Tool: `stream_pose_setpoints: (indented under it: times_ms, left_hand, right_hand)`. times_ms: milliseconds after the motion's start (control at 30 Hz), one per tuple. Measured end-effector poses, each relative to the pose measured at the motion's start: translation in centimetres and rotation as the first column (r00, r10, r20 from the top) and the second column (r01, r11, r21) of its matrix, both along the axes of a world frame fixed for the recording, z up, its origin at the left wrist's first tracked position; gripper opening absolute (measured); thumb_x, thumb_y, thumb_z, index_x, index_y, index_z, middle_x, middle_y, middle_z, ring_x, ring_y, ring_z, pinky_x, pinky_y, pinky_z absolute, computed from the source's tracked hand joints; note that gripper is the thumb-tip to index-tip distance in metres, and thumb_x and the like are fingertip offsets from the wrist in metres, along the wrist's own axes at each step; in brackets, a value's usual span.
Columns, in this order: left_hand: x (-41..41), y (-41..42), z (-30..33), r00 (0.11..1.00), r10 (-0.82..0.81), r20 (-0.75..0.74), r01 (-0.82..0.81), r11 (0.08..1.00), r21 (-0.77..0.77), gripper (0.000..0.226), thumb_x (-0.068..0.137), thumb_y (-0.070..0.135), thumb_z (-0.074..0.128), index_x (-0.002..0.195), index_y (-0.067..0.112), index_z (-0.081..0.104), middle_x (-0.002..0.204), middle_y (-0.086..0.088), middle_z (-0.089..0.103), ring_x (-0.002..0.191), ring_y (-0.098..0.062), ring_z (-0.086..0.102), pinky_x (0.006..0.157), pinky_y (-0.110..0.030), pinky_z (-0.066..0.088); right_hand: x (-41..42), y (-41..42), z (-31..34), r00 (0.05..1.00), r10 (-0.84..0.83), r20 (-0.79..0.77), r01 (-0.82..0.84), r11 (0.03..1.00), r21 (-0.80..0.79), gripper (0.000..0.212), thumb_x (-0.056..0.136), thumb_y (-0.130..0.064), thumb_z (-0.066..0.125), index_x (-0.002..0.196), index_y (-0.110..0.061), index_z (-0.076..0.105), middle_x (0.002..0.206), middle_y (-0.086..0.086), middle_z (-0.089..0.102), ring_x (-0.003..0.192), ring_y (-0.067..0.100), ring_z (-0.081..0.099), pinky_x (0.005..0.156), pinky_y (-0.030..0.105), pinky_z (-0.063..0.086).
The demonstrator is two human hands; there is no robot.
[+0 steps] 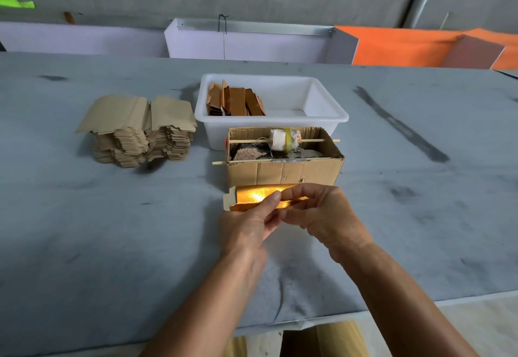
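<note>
Head view, one frame, my notes from the remote station.

- Left hand (246,225): fingers curled and pinching the gold card (252,196). The thumb (272,198) lies on the shiny top face and the other fingers are tucked under the near edge.
- Right hand (328,216): fingers (304,190) bent over the card's right end and gripping it. I cannot tell how the thumb sits beneath.
- The gold card is held just above the table (84,230), slightly curled, with its pale tabbed end sticking out to the left. It is just in front of the cardboard box (283,173).
- The open-topped box blocks the way straight ahead. A stick (246,141) runs across its top and carries a cloth roll (283,139); there is dark clutter below.
- The white tub (322,104) stands right behind the box, with folded brown pieces (235,101) standing in its left part.
- A stack of flat card blanks (140,129) lies on the left, well apart from both hands.
</note>
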State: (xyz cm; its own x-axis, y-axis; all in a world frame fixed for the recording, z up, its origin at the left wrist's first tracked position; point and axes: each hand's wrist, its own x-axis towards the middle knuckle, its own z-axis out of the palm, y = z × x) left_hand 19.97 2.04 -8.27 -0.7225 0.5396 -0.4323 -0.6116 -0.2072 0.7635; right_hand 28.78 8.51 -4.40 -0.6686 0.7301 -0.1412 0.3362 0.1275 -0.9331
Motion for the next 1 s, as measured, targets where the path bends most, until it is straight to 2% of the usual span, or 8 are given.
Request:
stream_pose_setpoints:
  times_ms: [133, 267, 367, 500, 567, 667, 833, 1000]
  left_hand:
    - [0.0, -0.2, 0.1, 1.000, 0.025, -0.009, -0.025, 1.000, -0.012, 0.013, 0.068, -0.003, 0.077, 0.075, 0.001, 0.066, 0.068, -0.010, 0.070, 0.055, -0.018, 0.068, 0.049, -0.024, 0.053]
    - [0.1, -0.2, 0.3, 0.999, 0.040, 0.021, -0.039, 0.999, -0.010, 0.016, 0.070, -0.004, 0.075, 0.081, 0.000, 0.065, 0.075, -0.012, 0.069, 0.051, -0.015, 0.066, 0.045, -0.022, 0.052]
    - [0.2, 0.0, 0.6, 0.996, 0.066, 0.058, -0.065, 0.998, -0.011, 0.020, 0.072, -0.002, 0.075, 0.088, 0.003, 0.065, 0.081, -0.012, 0.069, 0.055, -0.015, 0.066, 0.046, -0.021, 0.052]
    - [0.0, 0.5, 0.5, 0.989, 0.111, 0.094, -0.108, 0.993, -0.035, 0.047, 0.070, 0.003, 0.078, 0.114, 0.000, 0.061, 0.105, -0.013, 0.068, 0.070, -0.015, 0.063, 0.059, -0.021, 0.049]
    - [0.0, 0.7, 0.6, 0.988, 0.118, 0.096, -0.114, 0.993, -0.041, 0.050, 0.070, 0.005, 0.078, 0.117, 0.000, 0.061, 0.102, -0.010, 0.067, 0.068, -0.012, 0.061, 0.061, -0.021, 0.047]
    - [0.1, 0.9, 0.7, 0.990, 0.101, 0.102, -0.095, 0.994, -0.062, 0.046, 0.071, 0.008, 0.078, 0.114, 0.005, 0.062, 0.096, -0.005, 0.065, 0.067, -0.009, 0.060, 0.062, -0.022, 0.044]
    - [0.1, 0.9, 0.8, 0.991, 0.079, 0.110, -0.069, 0.994, -0.089, 0.046, 0.070, 0.011, 0.078, 0.112, 0.009, 0.061, 0.104, -0.005, 0.068, 0.071, -0.008, 0.062, 0.061, -0.023, 0.039]
    - [0.2, 0.6, 0.9, 0.994, 0.066, 0.092, -0.054, 0.990, -0.127, 0.022, 0.070, 0.011, 0.078, 0.085, 0.014, 0.062, 0.093, -0.003, 0.070, 0.075, -0.010, 0.064, 0.062, -0.025, 0.039]
  right_hand:
    - [0.0, 0.1, -0.1, 1.000, -0.019, 0.015, 0.019, 1.000, -0.007, 0.024, 0.073, -0.004, 0.079, 0.089, -0.018, 0.068, 0.063, 0.000, 0.062, 0.042, -0.002, 0.050, 0.042, 0.011, 0.036]
    - [-0.2, 0.2, -0.3, 0.999, -0.037, 0.024, 0.037, 0.999, -0.003, 0.037, 0.071, -0.006, 0.080, 0.096, -0.023, 0.059, 0.075, 0.008, 0.064, 0.057, 0.010, 0.054, 0.050, 0.021, 0.042]
    - [-0.3, -0.2, -0.8, 0.997, -0.083, 0.010, 0.081, 0.991, 0.108, 0.044, 0.071, -0.010, 0.081, 0.105, -0.022, 0.055, 0.074, 0.005, 0.067, 0.064, 0.014, 0.063, 0.056, 0.024, 0.047]
    - [-0.4, -0.9, -1.7, 0.983, -0.167, -0.078, 0.181, 0.954, 0.239, 0.052, 0.074, -0.010, 0.078, 0.116, -0.023, 0.050, 0.065, -0.003, 0.065, 0.063, 0.010, 0.062, 0.061, 0.025, 0.049]
    - [-0.4, -1.4, -2.1, 0.972, -0.199, -0.127, 0.228, 0.929, 0.291, 0.056, 0.075, -0.009, 0.076, 0.122, -0.022, 0.048, 0.064, -0.005, 0.065, 0.066, 0.008, 0.063, 0.068, 0.026, 0.052]
    - [-0.4, -1.9, -2.5, 0.955, -0.225, -0.194, 0.280, 0.901, 0.332, 0.058, 0.077, -0.008, 0.074, 0.125, -0.025, 0.045, 0.065, -0.006, 0.066, 0.064, 0.005, 0.062, 0.069, 0.024, 0.053]
    - [-0.3, -2.2, -2.9, 0.933, -0.236, -0.273, 0.314, 0.904, 0.289, 0.062, 0.076, -0.011, 0.077, 0.119, -0.035, 0.040, 0.063, -0.006, 0.065, 0.059, 0.002, 0.061, 0.062, 0.016, 0.050]
    - [-0.4, -2.5, -3.2, 0.911, -0.254, -0.326, 0.344, 0.902, 0.260, 0.067, 0.075, -0.010, 0.078, 0.128, -0.027, 0.042, 0.066, -0.008, 0.067, 0.059, 0.003, 0.060, 0.061, 0.012, 0.047]
